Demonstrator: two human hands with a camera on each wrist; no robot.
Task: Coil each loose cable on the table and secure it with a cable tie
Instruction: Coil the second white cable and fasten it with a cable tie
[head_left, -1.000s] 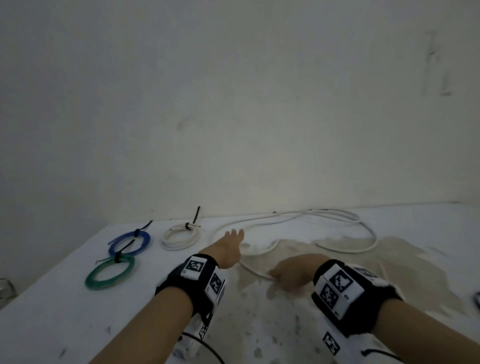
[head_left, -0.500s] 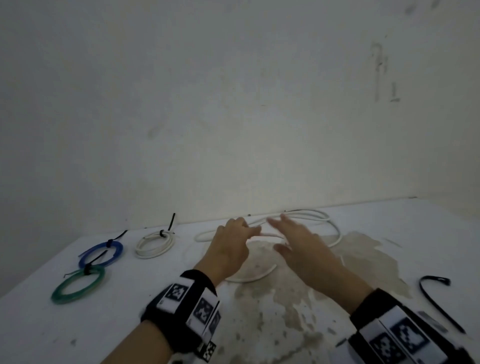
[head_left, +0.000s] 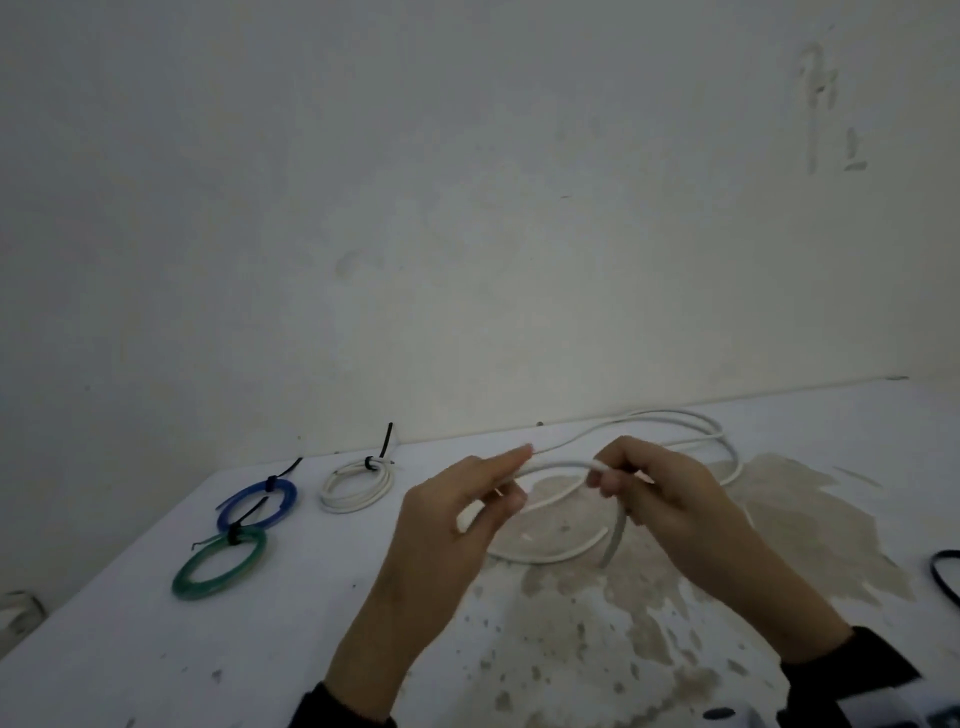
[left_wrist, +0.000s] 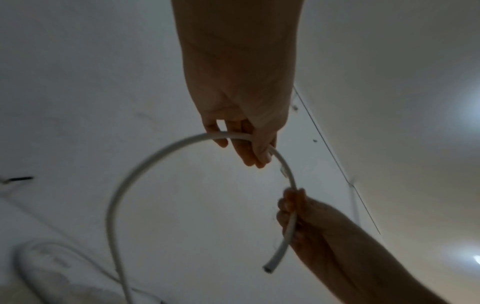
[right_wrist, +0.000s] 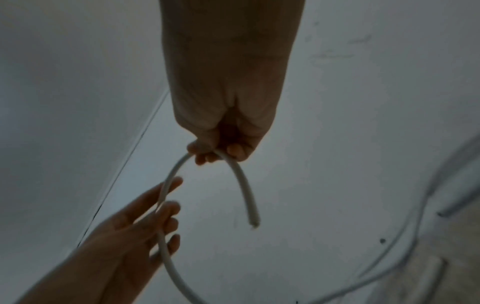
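A long loose white cable (head_left: 558, 464) lies in loops at the back of the white table (head_left: 130, 649). One stretch of it is lifted off the surface between my hands. My right hand (head_left: 605, 475) grips the cable a short way from its free end (head_left: 613, 551), which hangs down. In the right wrist view the curled fingers (right_wrist: 207, 157) close round it. My left hand (head_left: 506, 491) pinches the same cable to the left with its forefinger pointing out; in the left wrist view the cable (left_wrist: 155, 156) arcs away under that hand's fingers (left_wrist: 249, 152).
Three tied coils lie at the left: blue (head_left: 258, 504), green (head_left: 218, 569) and white (head_left: 356, 486), each with a black tie. A loose black cable tie (head_left: 943, 577) lies at the right edge. A wall stands close behind the table. A brown stain (head_left: 779, 519) covers the table's middle.
Both hands were low at the cable on the table, then open above it. Now they are raised and hold the white cable's end stretch between them.
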